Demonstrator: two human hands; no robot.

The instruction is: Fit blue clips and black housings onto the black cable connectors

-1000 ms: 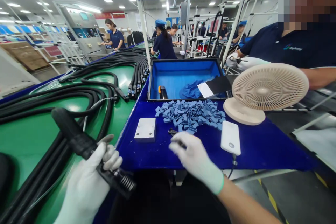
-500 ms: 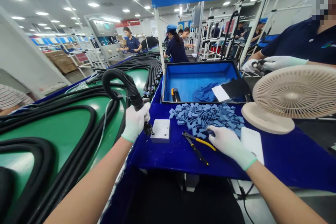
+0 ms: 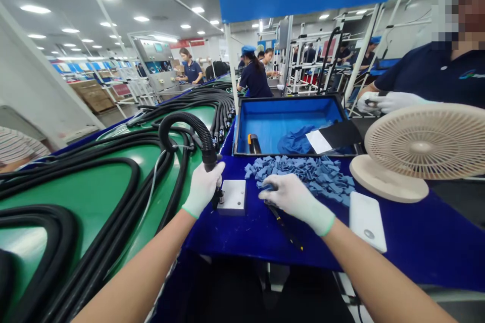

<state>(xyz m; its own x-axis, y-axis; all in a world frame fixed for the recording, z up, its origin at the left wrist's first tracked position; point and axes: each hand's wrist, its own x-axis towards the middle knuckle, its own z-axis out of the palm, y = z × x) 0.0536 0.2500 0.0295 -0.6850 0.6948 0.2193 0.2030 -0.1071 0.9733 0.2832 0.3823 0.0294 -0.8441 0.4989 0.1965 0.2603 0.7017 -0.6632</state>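
My left hand (image 3: 203,186), in a white glove, is closed round the end of a black corrugated hose (image 3: 189,128) that arches up from the green belt. The hose tip stands on the left edge of a small white block (image 3: 234,196). My right hand (image 3: 293,199), also gloved, pinches a small blue piece at the near edge of a pile of blue pieces (image 3: 303,170). Black-and-yellow pliers (image 3: 286,227) lie on the blue cloth partly under that hand.
A blue open tray (image 3: 288,118) stands behind the pile. A beige fan (image 3: 417,146) and a white power bank (image 3: 367,220) sit at the right. Several black hoses (image 3: 94,171) lie on the green conveyor. A gloved co-worker (image 3: 435,81) stands at the right.
My left hand brought the hose end up from low left and stood it on the white block. My right hand left the pliers, reached the pile, then drew a blue piece leftward.
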